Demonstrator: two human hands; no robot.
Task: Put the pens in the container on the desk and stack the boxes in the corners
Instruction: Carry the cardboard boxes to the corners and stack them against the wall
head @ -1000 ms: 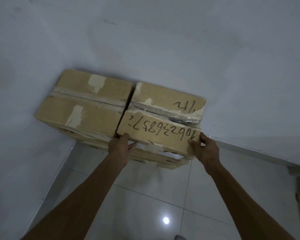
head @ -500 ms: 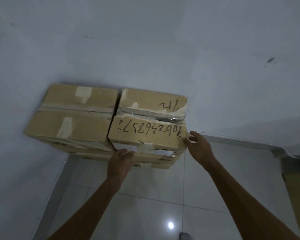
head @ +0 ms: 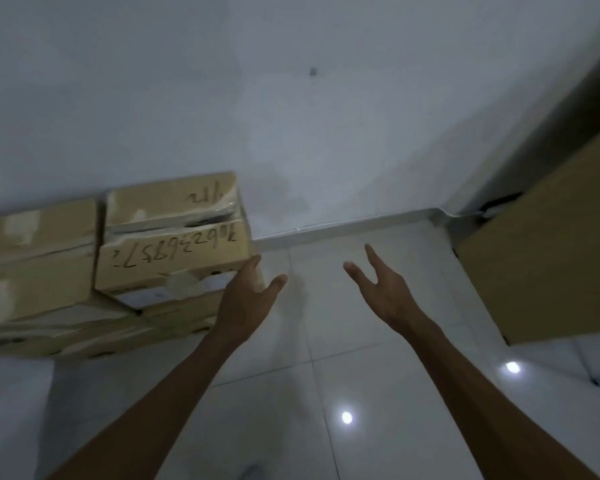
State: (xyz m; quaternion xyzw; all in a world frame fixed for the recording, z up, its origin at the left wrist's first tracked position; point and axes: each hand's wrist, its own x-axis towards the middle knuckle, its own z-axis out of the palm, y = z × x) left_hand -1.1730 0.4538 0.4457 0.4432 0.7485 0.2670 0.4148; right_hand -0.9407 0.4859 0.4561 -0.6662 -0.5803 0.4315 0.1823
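**Surfaces & materials**

Numbered box [head: 174, 261]: matt brown cardboard w/ black marker writing, glossy clear tape across the flap seam, torn paper patches. Box beside it [head: 32, 261]: same matt cardboard, pale tape strips. Floor [head: 378, 341]: glossy white tile, mirrors ceiling lights. Wall [head: 291, 116]: matt whitish paint, faint smudges. Big panel at right [head: 551, 265]: plain matt cardboard, smooth.

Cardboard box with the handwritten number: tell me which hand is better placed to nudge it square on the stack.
Left. The left hand is open right at the handwritten cardboard box's near corner; the right hand hovers open over the white floor tiles.
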